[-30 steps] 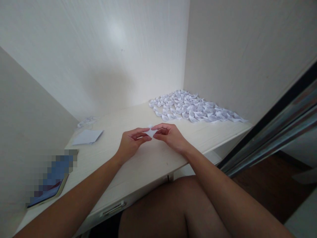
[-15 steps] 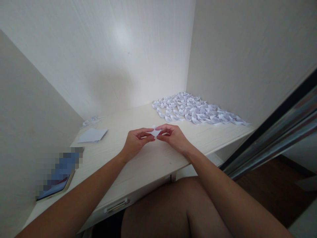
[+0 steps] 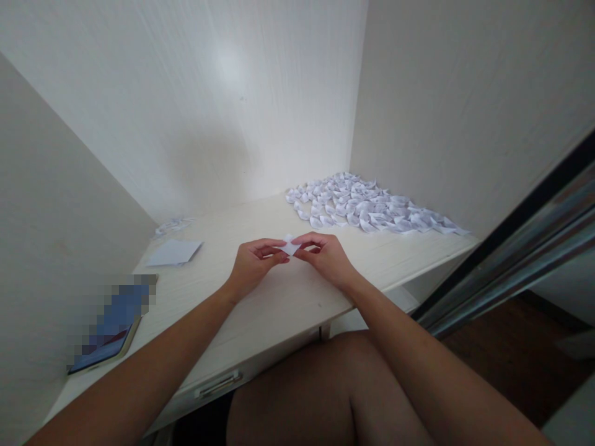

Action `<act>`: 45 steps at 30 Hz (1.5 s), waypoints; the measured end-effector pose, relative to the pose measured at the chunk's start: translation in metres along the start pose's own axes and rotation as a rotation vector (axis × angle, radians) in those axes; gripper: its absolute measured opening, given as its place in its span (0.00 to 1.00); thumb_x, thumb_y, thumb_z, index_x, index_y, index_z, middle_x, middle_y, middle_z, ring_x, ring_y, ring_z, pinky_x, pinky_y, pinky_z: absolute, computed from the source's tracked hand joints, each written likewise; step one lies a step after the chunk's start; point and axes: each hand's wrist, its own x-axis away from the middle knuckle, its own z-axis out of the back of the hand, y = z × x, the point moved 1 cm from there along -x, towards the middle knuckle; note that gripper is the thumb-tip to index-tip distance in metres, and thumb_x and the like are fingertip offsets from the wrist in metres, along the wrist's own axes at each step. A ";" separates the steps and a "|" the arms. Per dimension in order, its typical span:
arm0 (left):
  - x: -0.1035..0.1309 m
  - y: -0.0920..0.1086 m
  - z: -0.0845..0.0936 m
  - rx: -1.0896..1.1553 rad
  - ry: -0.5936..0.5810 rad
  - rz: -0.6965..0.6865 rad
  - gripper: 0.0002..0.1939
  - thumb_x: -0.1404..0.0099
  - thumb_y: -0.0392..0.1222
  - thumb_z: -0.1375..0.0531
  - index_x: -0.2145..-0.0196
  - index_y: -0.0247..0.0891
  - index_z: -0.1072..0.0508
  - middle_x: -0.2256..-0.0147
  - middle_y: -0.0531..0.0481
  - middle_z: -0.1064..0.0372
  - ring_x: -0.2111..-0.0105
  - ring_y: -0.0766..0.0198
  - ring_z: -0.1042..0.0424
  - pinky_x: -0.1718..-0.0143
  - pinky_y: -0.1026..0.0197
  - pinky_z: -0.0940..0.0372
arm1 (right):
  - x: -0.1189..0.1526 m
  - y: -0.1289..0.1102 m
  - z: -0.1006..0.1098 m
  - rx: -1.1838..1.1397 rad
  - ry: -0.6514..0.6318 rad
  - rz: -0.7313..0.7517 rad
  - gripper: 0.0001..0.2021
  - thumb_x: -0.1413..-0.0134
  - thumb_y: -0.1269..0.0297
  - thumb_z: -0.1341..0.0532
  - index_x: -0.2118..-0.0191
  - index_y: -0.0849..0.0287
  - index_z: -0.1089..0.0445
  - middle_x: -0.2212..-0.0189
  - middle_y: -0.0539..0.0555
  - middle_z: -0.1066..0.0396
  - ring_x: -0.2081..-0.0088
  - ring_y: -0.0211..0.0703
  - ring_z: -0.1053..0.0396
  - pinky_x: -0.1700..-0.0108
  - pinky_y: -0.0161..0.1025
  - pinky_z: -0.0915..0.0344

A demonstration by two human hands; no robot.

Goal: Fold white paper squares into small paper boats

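A small white piece of folded paper (image 3: 291, 247) is held between my two hands above the middle of the white desk. My left hand (image 3: 258, 261) pinches its left side between thumb and fingers. On the opposite side, my right hand (image 3: 322, 253) grips it in the same way, thumb below and fingers above. The paper looks diamond-shaped, with its outer corners hidden by my fingertips. Behind my right hand lies a heap of folded white paper pieces (image 3: 367, 207).
A stack of flat white paper (image 3: 174, 252) lies at the left of the desk (image 3: 274, 322). Thin white strips (image 3: 171, 227) sit behind it. A partly pixelated phone or tablet (image 3: 111, 331) leans at the left wall. A drawer handle (image 3: 218, 384) juts from the front.
My thumbs have shifted slightly against the folded paper, and a little more of its lower face shows. Both hands keep nearly the same place.
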 end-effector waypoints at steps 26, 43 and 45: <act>-0.004 0.008 -0.004 -0.175 0.152 -0.077 0.18 0.46 0.53 0.27 0.67 0.34 0.18 0.72 0.45 0.20 0.74 0.59 0.20 0.71 0.60 0.25 | -0.006 -0.001 -0.007 0.016 0.049 0.040 0.06 0.45 0.61 0.35 0.69 0.57 0.24 0.66 0.53 0.22 0.63 0.42 0.27 0.63 0.38 0.34; 0.000 0.017 -0.007 -0.136 0.243 -0.240 0.13 0.46 0.48 0.26 0.67 0.37 0.16 0.67 0.46 0.19 0.74 0.64 0.25 0.74 0.60 0.26 | 0.000 -0.014 -0.013 -0.026 0.206 0.087 0.03 0.49 0.66 0.30 0.67 0.56 0.23 0.69 0.53 0.20 0.68 0.43 0.24 0.64 0.39 0.29; 0.000 0.019 -0.007 -0.155 0.244 -0.254 0.12 0.46 0.47 0.26 0.68 0.37 0.16 0.69 0.47 0.19 0.77 0.65 0.27 0.76 0.62 0.28 | 0.000 -0.013 -0.012 -0.038 0.191 0.086 0.03 0.48 0.66 0.31 0.67 0.56 0.23 0.71 0.52 0.20 0.69 0.43 0.23 0.65 0.39 0.30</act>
